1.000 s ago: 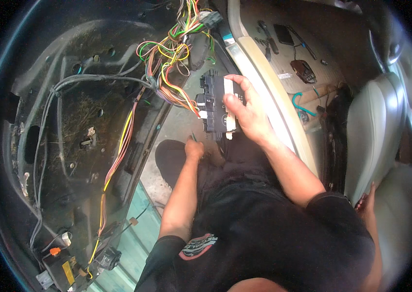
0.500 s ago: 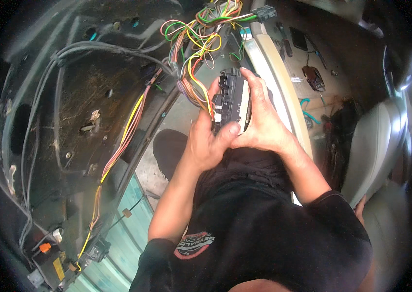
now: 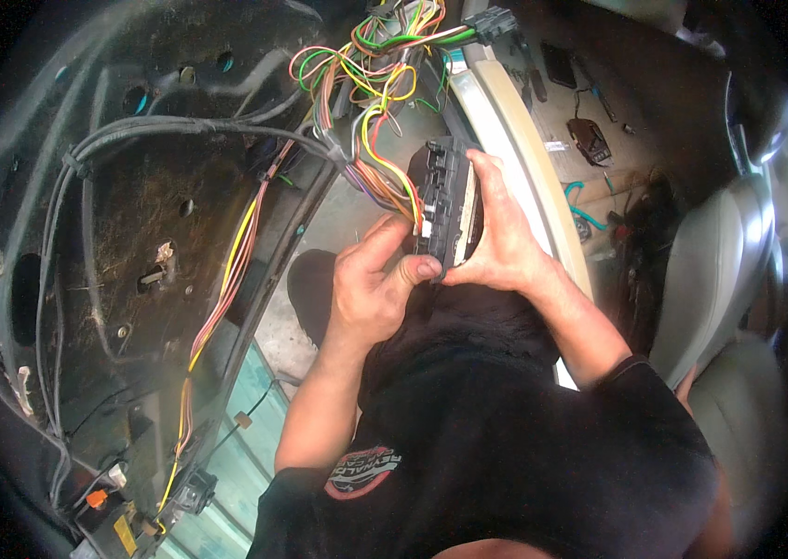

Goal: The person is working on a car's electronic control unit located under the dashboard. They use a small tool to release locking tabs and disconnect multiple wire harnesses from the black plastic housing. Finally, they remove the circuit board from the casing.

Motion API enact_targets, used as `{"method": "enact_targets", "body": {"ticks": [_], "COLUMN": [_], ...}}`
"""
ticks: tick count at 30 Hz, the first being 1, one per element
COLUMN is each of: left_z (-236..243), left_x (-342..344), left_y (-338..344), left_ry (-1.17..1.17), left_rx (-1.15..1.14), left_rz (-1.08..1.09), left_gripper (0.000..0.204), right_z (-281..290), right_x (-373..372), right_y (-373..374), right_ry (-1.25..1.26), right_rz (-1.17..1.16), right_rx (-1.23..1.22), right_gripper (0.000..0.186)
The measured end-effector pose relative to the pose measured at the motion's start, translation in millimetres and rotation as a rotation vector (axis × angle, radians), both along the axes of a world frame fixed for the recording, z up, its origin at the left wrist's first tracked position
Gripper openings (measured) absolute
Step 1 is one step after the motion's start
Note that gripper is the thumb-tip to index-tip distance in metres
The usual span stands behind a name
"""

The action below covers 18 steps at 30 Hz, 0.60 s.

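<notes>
A second ago the right hand [image 3: 510, 242] alone gripped the black module [image 3: 442, 200] while the left hand [image 3: 366, 293] hung below it; now both are at the module, and compared with half a second ago the left fingers sit lower, beside its wired edge, so the module is steadied from two sides. It sits between the hands, tilted, in front of the lap. The right fingers are clamped along its right side; the left thumb rests on its lower end, but those fingertips are hidden, so I cannot tell whether they close on it. The module is boxy hard plastic, stepped with sockets on its left face, a white plug [image 3: 427, 227] among them. Thin, glossy, looping wires [image 3: 381, 179] rise up and left of it; right of it curves smooth cream trim [image 3: 543, 154].
</notes>
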<state>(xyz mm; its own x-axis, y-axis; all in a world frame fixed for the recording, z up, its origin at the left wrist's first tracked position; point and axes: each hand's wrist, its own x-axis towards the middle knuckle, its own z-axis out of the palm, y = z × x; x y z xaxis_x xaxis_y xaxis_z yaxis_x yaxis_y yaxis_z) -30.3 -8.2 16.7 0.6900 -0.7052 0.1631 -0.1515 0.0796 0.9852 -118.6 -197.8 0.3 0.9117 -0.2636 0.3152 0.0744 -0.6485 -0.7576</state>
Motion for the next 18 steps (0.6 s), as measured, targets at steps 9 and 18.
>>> {"method": "enact_targets", "body": {"ticks": [9, 18], "left_z": [28, 17], "left_x": [1, -5], "left_y": [-8, -13], "left_ry": [-0.253, -0.155], "left_rx": [0.244, 0.134], "left_rz": [0.133, 0.168], "left_gripper": [0.045, 0.043], "right_z": [-17, -18], "right_x": [3, -1], "right_y": [17, 7], "right_ry": [-0.140, -0.178], "right_rz": [-0.044, -0.028], "right_rx": [0.022, 0.050], "right_gripper": [0.126, 0.123]}}
